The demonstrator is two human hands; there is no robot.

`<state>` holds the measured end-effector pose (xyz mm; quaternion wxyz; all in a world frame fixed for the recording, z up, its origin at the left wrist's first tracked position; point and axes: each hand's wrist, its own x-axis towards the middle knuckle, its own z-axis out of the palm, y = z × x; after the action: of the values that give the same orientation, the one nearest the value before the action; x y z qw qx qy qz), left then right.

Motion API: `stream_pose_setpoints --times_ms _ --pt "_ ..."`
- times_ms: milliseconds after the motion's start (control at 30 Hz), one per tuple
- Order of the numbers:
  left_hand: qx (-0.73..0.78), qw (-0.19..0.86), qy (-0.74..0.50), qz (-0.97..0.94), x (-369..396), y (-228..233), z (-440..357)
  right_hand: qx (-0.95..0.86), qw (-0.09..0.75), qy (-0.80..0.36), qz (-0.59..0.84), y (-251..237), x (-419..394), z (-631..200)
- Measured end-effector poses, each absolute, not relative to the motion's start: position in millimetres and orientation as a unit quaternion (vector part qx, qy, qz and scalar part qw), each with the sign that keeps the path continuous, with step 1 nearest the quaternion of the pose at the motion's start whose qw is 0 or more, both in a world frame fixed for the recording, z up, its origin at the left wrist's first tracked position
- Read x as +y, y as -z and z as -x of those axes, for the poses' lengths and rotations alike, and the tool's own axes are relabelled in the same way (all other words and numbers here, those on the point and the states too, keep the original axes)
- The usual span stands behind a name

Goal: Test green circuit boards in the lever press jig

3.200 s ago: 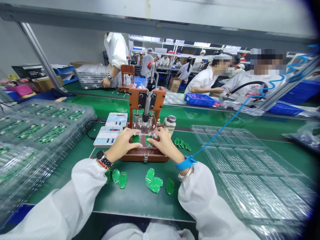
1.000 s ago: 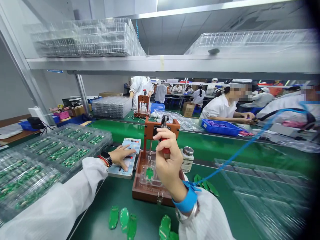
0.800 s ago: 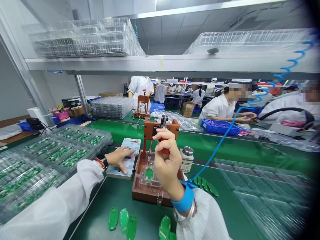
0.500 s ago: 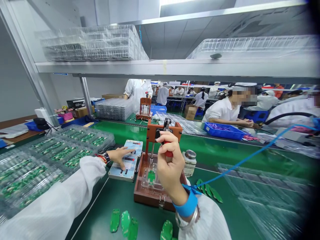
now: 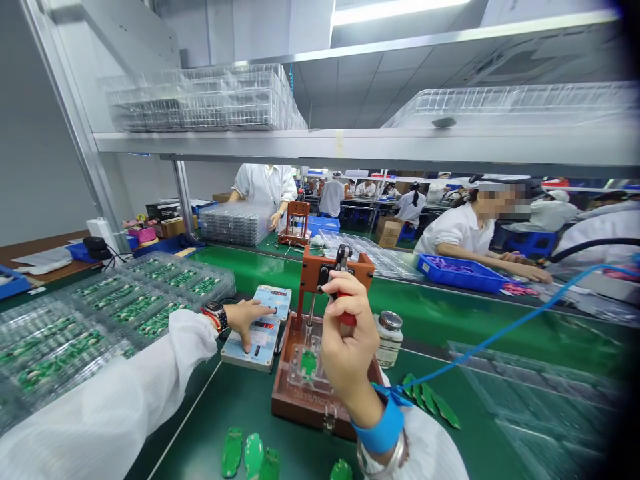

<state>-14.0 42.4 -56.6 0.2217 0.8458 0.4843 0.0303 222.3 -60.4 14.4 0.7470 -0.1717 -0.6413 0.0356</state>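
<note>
My right hand [image 5: 350,347] is wrapped round the red handle [image 5: 347,313] of a toggle clamp on a brown test fixture [image 5: 300,412]. In the clear holder of the fixture lies a green circuit board [image 5: 309,364], under a metal rod. My left hand [image 5: 244,320] has its fingers spread over two pale blue control boxes. Its thumb touches the nearer box [image 5: 250,360], near the buttons, where a red display reads about 119. A fingertip reaches the buttons of the farther box [image 5: 279,295]. Loose green boards [image 5: 232,453] lie on the green mat in front of the fixture.
Clear trays of green boards [image 5: 135,307] fill the left side. A jar [image 5: 389,339] and more green boards [image 5: 434,400] are right of the fixture. A blue cord [image 5: 480,340] runs from my right wristband. Co-workers sit and stand beyond the belt, near a blue bin [image 5: 460,275].
The view has shifted slightly, so the bench sits lower and further right. The nearer box's red reading has changed. Both my hands stay in place. A co-worker behind has moved an arm.
</note>
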Motion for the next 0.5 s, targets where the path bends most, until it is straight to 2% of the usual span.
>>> stream_pose_setpoints --times_ms 367,500 --pt "0.501 0.212 -0.014 -0.839 37.1 55.1 14.3 -0.656 0.734 -0.042 0.169 -14.4 -61.1 -227.2" --pt "0.538 0.172 -0.125 -0.816 18.5 30.6 52.1 -0.653 0.74 -0.034 0.161 -16.1 -60.6 -228.0"
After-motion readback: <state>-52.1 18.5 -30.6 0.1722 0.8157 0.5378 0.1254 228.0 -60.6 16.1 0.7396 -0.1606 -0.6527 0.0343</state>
